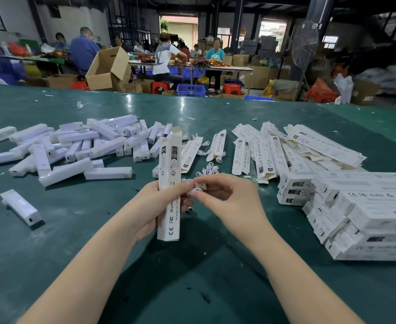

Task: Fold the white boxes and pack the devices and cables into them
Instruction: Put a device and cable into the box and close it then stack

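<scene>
White cardboard box stands upright in the left hand, fingers curled round it. Just beside, the right hand pinches a small white cable. Loose devices lie left on the green table; flat boxes right.

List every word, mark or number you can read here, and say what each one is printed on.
"RoH", cut off by the left hand: upright white cardboard box held in that hand.
"Made in ch", cut off: same box.
"FC" and "CE" marks: same box, lower end.
"CE FC RoHS": top box of the stacked white packed boxes at right.
Print on the flat unfolded white cartons: too small to read.
</scene>
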Action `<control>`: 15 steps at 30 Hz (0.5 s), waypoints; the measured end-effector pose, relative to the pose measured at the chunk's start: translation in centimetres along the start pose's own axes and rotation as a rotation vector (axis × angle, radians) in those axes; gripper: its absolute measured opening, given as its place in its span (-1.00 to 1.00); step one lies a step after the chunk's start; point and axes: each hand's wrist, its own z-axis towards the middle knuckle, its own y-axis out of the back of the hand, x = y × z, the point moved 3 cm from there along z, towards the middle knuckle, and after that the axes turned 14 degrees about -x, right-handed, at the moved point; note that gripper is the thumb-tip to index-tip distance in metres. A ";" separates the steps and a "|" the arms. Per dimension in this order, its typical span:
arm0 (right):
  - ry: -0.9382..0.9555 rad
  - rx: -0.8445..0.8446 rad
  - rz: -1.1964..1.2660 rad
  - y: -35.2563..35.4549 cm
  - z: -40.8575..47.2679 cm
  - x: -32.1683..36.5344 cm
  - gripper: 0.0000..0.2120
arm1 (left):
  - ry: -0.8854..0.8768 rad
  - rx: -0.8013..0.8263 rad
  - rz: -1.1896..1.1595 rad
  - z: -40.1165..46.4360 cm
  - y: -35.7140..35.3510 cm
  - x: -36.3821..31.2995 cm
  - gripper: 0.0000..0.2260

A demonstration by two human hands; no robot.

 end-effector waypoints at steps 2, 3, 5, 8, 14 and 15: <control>-0.004 -0.082 0.024 0.5 0.3 0.2 -0.78 | -0.109 -0.140 0.123 0.0 0.3 -0.2 -0.76; -0.002 -0.139 0.052 0.9 0.5 0.4 -0.79 | -0.224 -0.251 0.275 0.2 0.8 -0.5 -0.81; 0.018 -0.246 0.140 2.1 1.1 1.0 -0.78 | -0.466 -0.455 0.706 0.2 1.5 -1.0 -0.83; 0.080 -0.324 0.223 3.6 1.6 2.0 -0.76 | -0.625 -0.546 1.116 -0.1 1.6 -1.3 -0.81; 0.084 -0.244 0.119 3.6 1.8 1.9 -0.72 | -0.717 -0.522 1.199 0.2 1.3 -1.1 -0.76; 0.080 -0.229 0.087 3.5 1.8 1.7 -0.70 | -0.718 -0.515 1.189 0.3 1.2 -1.0 -0.74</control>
